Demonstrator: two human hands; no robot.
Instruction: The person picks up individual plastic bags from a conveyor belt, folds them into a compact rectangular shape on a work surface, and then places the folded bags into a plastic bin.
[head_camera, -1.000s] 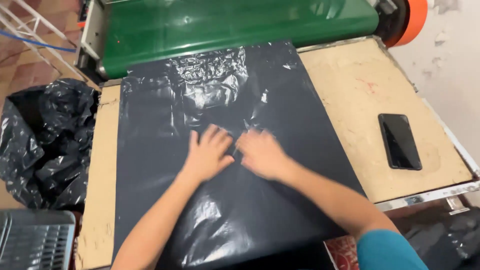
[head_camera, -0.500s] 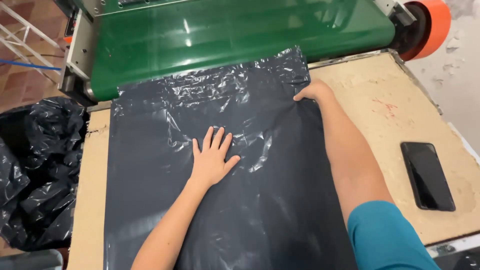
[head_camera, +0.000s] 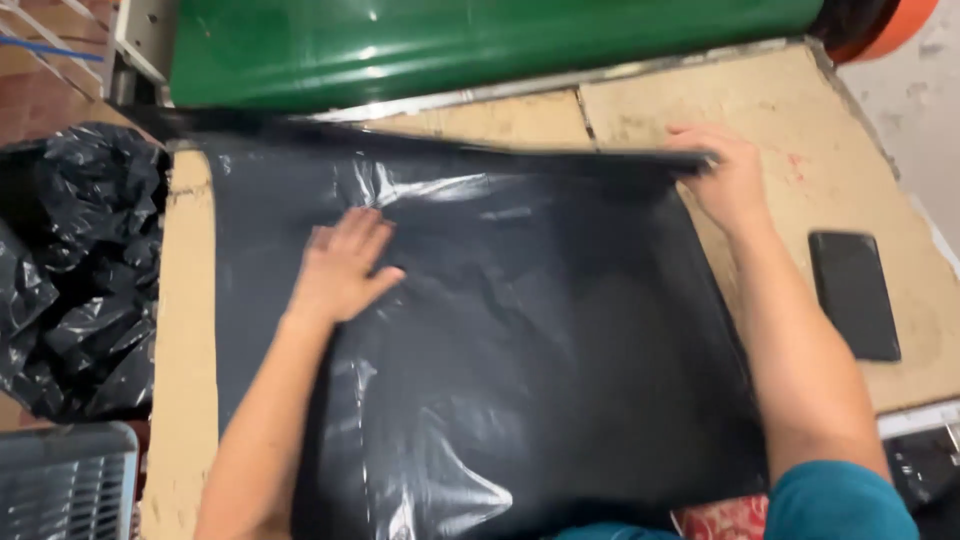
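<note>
While the left hand (head_camera: 340, 265) presses the black bag (head_camera: 520, 340), the right hand (head_camera: 725, 180) pinches its corner.

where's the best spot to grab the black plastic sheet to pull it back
Probably the raised far edge of the black plastic sheet, at its free far-left corner, coming from the green roller side. The right hand pinches the far-right corner; the left hand lies flat mid-sheet.

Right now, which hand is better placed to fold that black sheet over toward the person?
Probably the right hand: it grips the black plastic sheet's lifted far edge, while the left hand lies flat, pinning the sheet down.
</note>
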